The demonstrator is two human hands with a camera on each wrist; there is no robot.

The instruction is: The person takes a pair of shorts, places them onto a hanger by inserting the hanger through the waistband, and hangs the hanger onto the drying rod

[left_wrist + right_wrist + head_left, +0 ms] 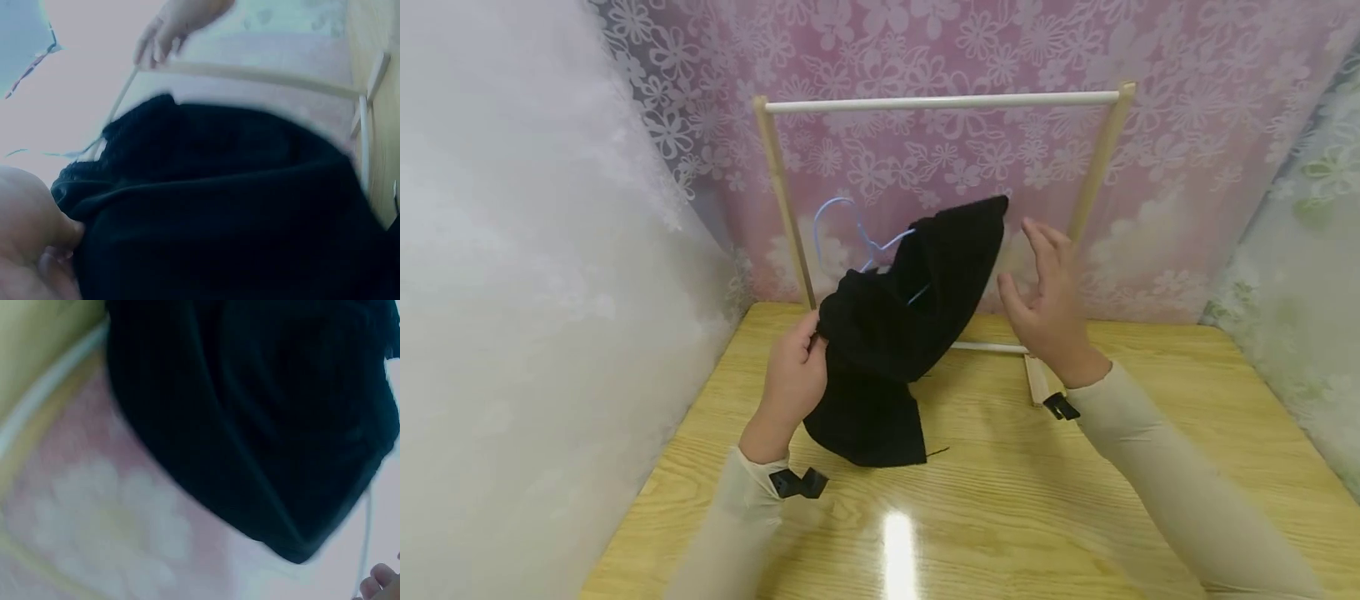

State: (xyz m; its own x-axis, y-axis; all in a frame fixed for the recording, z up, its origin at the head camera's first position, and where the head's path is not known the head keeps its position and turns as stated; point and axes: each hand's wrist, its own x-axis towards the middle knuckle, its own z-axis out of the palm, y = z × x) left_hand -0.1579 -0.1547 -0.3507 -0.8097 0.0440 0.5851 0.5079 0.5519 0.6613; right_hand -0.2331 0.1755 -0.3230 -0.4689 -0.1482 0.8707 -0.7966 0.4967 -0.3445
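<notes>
My left hand pinches the edge of a black garment between thumb and fingers. In the left wrist view, a gathered band shows along the garment's edge beside the thumb. A light blue hanger is partly inside it; the hook sticks out at the upper left and the cloth hides most of the rest. The garment's far corner points up and to the right. Just right of that corner, my right hand is raised with its fingers spread and relaxed, holding nothing.
Behind the garment stands a small rack with a white top rail and wooden side posts. It rests on a wood-grain table. A pink flowered curtain hangs at the back, and pale cloth walls flank both sides.
</notes>
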